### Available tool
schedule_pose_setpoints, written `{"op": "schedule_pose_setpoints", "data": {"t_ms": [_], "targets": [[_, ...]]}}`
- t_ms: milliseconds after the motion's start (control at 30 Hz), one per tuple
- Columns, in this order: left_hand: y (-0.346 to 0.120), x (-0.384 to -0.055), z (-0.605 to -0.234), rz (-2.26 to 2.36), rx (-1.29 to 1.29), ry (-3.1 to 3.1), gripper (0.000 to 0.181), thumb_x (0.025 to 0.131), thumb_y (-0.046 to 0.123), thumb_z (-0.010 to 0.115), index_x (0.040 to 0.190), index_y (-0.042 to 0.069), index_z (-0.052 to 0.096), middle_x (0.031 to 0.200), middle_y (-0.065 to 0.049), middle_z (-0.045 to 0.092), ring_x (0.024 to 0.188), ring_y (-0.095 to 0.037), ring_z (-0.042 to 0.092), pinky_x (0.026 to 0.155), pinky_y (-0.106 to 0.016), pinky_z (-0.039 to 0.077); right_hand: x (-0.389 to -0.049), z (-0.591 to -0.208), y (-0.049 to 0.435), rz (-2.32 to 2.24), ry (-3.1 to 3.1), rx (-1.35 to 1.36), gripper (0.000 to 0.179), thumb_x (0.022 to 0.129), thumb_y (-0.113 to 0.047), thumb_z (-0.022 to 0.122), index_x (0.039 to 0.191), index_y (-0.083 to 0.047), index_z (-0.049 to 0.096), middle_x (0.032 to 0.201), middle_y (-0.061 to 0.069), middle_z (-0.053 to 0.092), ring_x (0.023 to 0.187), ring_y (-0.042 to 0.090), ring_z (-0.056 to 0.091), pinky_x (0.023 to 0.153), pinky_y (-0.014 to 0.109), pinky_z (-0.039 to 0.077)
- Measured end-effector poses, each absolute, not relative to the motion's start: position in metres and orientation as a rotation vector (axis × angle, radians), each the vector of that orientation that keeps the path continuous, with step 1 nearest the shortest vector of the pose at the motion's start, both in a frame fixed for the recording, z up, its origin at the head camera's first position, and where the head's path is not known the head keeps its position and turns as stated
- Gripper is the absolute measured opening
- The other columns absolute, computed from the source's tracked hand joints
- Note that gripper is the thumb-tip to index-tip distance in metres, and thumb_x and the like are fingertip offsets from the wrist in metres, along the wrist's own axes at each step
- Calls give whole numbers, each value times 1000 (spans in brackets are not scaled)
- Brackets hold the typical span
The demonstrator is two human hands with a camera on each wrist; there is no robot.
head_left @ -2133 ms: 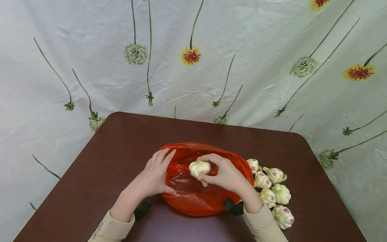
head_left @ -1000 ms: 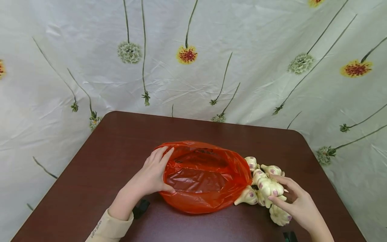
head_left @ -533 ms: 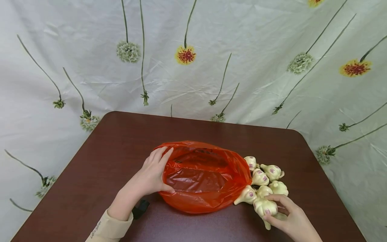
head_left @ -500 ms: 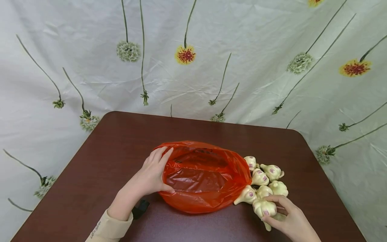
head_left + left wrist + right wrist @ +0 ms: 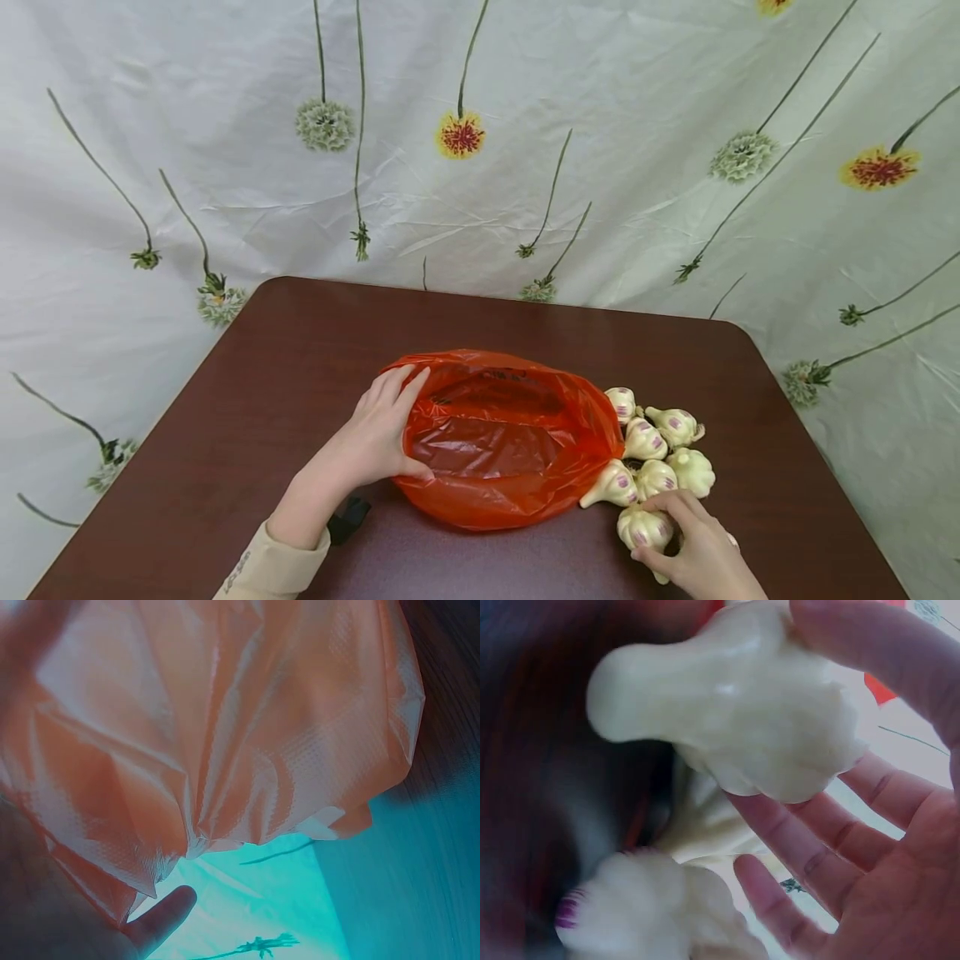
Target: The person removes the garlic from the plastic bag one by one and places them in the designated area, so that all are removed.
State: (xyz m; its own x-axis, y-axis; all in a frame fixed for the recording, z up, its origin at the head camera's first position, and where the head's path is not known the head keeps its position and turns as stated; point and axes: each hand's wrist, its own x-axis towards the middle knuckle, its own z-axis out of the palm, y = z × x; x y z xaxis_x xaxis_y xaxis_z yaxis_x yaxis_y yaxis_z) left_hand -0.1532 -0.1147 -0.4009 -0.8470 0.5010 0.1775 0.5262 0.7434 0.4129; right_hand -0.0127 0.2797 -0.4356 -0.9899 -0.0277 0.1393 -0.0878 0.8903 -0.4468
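Observation:
In the head view my right hand [image 5: 701, 546] holds a white, purple-streaked garlic bulb [image 5: 643, 527] low at the near end of a garlic group. The right wrist view shows the thumb on one side of that bulb [image 5: 757, 705] and fingers against the other. Another bulb [image 5: 660, 907] lies below it, mostly behind the hand in the head view. A red plastic bag [image 5: 487, 504] stands with its mouth wide. At its left side, my left hand [image 5: 382, 433] rests with thumb and fingers spread against the rim. Crinkled bag film [image 5: 300, 712] fills much of the left wrist view.
Several garlic bulbs [image 5: 645, 439] sit close together against the bag's right side. One bulb [image 5: 611, 483] touches the bag's front right, stem pointing left. Everything stands on a dark brown table [image 5: 300, 350]. Behind it hangs a flower-printed cloth [image 5: 450, 200].
My right hand has gone from over the bag to the garlic group, and has since carried a bulb toward the near end. One bulb now lies by the bag's front right. The left hand stays put.

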Motion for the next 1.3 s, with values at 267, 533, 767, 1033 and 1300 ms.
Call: {"op": "schedule_pose_setpoints", "data": {"t_ms": [267,533,767,1033,1300], "targets": [[-115,-153,-401,-713,-864,-2875,124,55,40,95,151,0,30,152,-25,30,139,-44,25,106,-68,31,-12,-444,275,546,-2839,159,49,57,-30,94,94,-25,63,97,-13,56,96,25,62,66,43,44],[-116,-153,-401,-704,-864,-2872,124,54,42,95,151,0,30,151,-25,30,139,-44,25,107,-68,31,-10,-445,276,544,-2732,214,56,52,-28,96,99,-21,66,100,-8,55,83,15,58,66,31,48],[-116,-153,-400,-712,-869,-2861,122,56,42,94,152,2,30,152,-24,29,139,-43,24,109,-69,27,-10,-436,276,691,-2660,266,53,56,-16,94,101,-24,66,98,-15,56,90,0,53,70,19,47],[-115,-154,-398,-709,-889,-2811,121,56,43,94,152,3,32,155,-21,28,141,-41,23,110,-68,26,-18,-422,273,794,-2529,364,54,53,-4,93,99,-16,67,96,-8,61,85,0,54,75,6,39],[-116,-153,-398,-722,-896,-2737,114,59,43,93,150,4,36,155,-18,31,141,-40,25,110,-66,26,-31,-392,262,894,-2617,287,48,69,-11,89,109,-23,66,105,-12,64,95,-1,57,80,7,43]]}}
